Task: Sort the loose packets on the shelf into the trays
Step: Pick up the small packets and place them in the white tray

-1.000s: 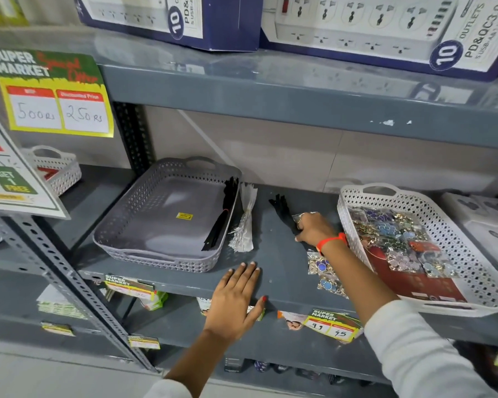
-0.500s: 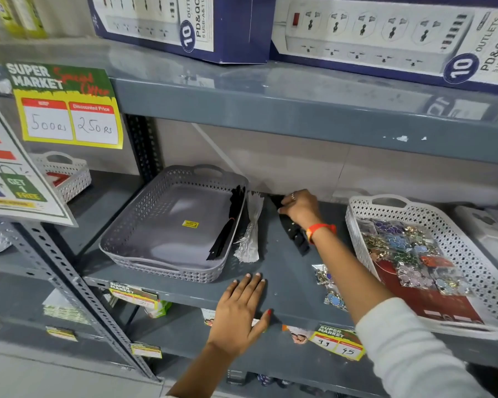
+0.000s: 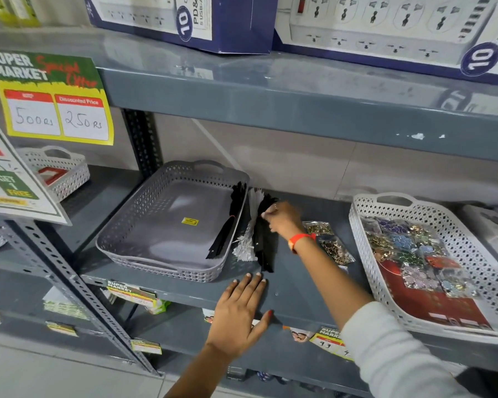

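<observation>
The right hand (image 3: 282, 221) has its fingers closed on a black packet (image 3: 263, 242) lying on the shelf (image 3: 299, 285) just beside the grey tray (image 3: 144, 225), which it must next be lifted into, while the left hand (image 3: 242, 308) rests open, flat on the shelf's front edge.

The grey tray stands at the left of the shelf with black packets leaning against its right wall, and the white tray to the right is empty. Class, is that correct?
Not quite. In the head view the white tray is not empty: it holds many jewellery packets. The grey tray and its black packets are as stated.
</observation>
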A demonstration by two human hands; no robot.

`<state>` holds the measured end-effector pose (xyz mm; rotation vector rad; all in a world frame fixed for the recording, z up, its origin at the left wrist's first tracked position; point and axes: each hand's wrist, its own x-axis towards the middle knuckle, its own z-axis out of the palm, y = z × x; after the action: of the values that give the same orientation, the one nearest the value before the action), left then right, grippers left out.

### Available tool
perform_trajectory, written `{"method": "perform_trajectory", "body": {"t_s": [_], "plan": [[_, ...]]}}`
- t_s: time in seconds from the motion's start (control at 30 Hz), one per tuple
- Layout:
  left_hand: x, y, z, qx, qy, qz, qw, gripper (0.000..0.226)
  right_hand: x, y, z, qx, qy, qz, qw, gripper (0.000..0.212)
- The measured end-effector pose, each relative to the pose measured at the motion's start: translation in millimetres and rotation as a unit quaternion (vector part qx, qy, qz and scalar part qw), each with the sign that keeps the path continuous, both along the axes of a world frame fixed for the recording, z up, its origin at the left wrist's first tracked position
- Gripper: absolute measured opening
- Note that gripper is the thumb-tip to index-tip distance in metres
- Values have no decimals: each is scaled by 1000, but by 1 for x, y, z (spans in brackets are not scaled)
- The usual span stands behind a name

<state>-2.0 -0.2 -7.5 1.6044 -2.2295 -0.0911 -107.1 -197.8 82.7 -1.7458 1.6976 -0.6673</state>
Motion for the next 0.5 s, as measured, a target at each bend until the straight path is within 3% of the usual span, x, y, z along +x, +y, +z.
{"method": "perform_trajectory", "body": {"t_s": [0.1, 0.3, 0.5], "plan": [[-1, 0, -1, -2, 4, -2, 1000, 58, -46, -22, 2, -34, 55, -28, 998, 25], [-1, -2, -2, -7, 5, 0, 1000, 59, -110, -36, -8, 40, 226, 2, 973, 38], [-3, -2, -3, -6, 2, 11, 1000, 59, -116, -34, -15, 50, 231, 0, 972, 25]]}}
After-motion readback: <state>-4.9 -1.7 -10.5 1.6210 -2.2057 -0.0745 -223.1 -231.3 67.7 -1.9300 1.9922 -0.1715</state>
